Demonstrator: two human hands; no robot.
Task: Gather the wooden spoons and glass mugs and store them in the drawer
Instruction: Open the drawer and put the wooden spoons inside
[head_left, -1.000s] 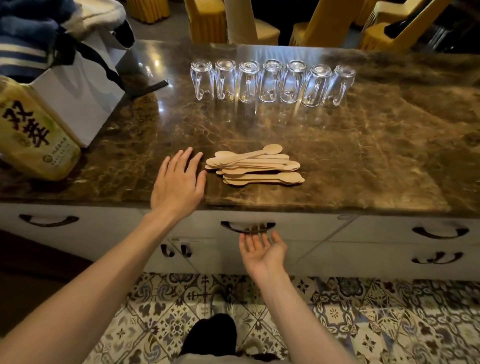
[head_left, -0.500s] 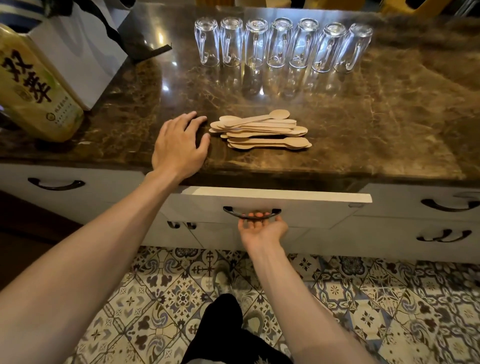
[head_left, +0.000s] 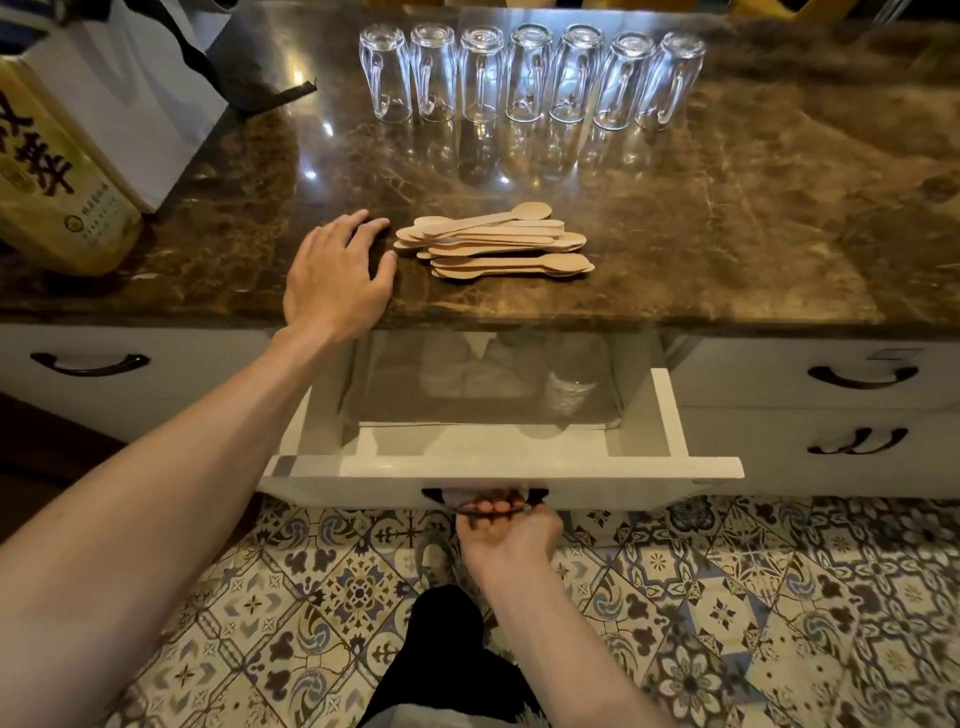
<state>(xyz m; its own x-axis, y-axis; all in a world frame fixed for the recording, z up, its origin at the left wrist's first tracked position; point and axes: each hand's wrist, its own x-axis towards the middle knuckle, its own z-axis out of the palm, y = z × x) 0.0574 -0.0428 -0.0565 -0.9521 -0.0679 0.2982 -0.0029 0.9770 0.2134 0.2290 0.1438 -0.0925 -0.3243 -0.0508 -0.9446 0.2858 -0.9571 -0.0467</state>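
A pile of wooden spoons (head_left: 496, 243) lies near the front of the brown marble counter (head_left: 727, 234). Several glass mugs (head_left: 530, 75) stand upside down in a row at the back. My left hand (head_left: 335, 275) rests flat on the counter just left of the spoons, fingers apart, holding nothing. Below the counter, the white drawer (head_left: 670, 415) is pulled well out. My right hand (head_left: 506, 530) grips its dark handle (head_left: 483, 506) from underneath. Inside the drawer lie folded pale items and what looks like a clear glass.
A yellow box with black characters (head_left: 52, 176) and a white bag (head_left: 140, 98) stand at the counter's left. Shut drawers with dark handles flank the open one, left (head_left: 88, 364) and right (head_left: 862, 376). Patterned floor tiles (head_left: 779, 597) lie below.
The drawer has slid from shut to well open, drawn out by my right hand on the handle. My left hand stayed on the counter beside the spoons.
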